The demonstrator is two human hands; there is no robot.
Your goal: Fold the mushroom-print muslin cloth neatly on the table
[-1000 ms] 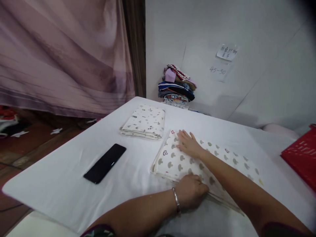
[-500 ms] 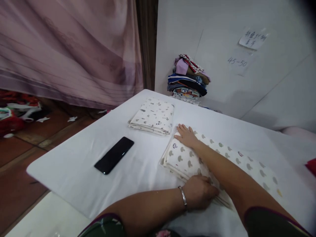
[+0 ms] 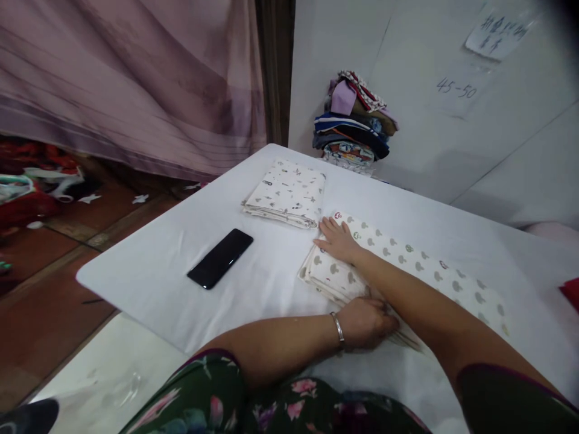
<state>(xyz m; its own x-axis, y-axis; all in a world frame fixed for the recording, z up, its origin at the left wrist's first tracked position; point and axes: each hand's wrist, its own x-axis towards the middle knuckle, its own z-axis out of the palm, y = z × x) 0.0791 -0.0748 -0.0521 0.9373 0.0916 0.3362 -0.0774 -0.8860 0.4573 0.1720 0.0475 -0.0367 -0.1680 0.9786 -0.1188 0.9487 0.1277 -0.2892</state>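
Note:
A folded white cloth with a grey mushroom print (image 3: 446,283) lies on the right part of the table, its layered edges facing me. My right hand (image 3: 337,240) presses flat on its far left corner, fingers spread. Nearer to me, my left hand (image 3: 368,322), with a silver bracelet at the wrist, is closed at the cloth's near edge; its fingertips are partly hidden. My right forearm crosses over the middle of the cloth. Just beyond my right hand sits a second folded cloth (image 3: 289,193), white with small scattered motifs.
A black phone (image 3: 221,258) lies left of the cloths on the white table (image 3: 149,289). Behind the far edge rises a pile of folded clothes (image 3: 353,123) against the wall. A pink curtain (image 3: 149,78) hangs at the left. Something red (image 3: 570,295) shows at the right edge.
The whole view has tilted down slightly. My right hand has slid a little toward the cloth's far left corner, uncovering more mushroom print there. My left hand stays at the near edge.

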